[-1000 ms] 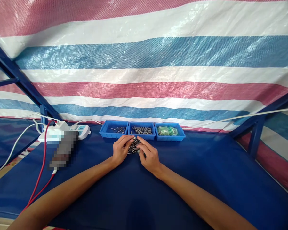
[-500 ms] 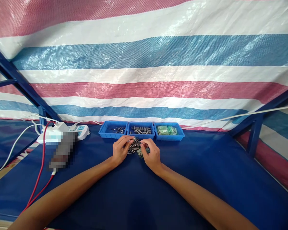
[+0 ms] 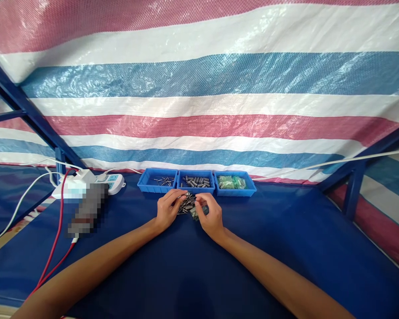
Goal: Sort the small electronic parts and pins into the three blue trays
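Over a mixed pile of small metal pieces (image 3: 186,205) on the blue table, both hands are closed in a pinch. My left hand (image 3: 168,209) is at the pile's left side, its thumb and fingertips on a small shiny piece too small to name. On the right, my right hand (image 3: 211,217) has thumb and forefinger together; what they hold, if anything, cannot be made out. Greenish packets (image 3: 194,213) lie partly hidden under the right fingers. Just behind stand three blue bins: the left bin (image 3: 153,189) with thin pins, the middle bin (image 3: 202,191) with short metal cylinders, the right bin (image 3: 236,192) with green packets.
A power strip (image 3: 115,182) with white plugs sits at the back left, beside a blurred dark object (image 3: 89,208) and a red cable (image 3: 58,235). Striped sheeting (image 3: 199,104) hangs behind the table (image 3: 269,248). Blue frame bars (image 3: 354,190) slant at both sides.
The view has shifted very slightly. Both hands keep nearly the same pinch over the pile, and the bins stay where they were.
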Demonstrator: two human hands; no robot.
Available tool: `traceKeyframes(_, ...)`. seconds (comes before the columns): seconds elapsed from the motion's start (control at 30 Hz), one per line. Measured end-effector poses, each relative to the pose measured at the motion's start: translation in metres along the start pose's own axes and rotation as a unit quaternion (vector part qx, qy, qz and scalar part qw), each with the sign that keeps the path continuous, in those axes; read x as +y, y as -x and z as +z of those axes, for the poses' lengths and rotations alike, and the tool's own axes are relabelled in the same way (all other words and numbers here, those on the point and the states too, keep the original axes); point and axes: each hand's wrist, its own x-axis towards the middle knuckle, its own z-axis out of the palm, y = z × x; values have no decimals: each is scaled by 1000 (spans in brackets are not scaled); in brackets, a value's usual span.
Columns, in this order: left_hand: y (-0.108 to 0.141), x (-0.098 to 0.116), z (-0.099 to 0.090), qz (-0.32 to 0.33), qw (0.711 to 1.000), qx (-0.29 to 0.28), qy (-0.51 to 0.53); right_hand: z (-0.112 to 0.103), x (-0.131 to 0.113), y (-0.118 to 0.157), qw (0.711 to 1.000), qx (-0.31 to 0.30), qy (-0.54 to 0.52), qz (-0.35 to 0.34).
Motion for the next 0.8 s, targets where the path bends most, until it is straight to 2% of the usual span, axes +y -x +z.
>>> traceKeyframes(0.8, 1, -1, 0, -2, 1000, -5, 0, 1, 0, 2, 1000, -5, 6, 2)
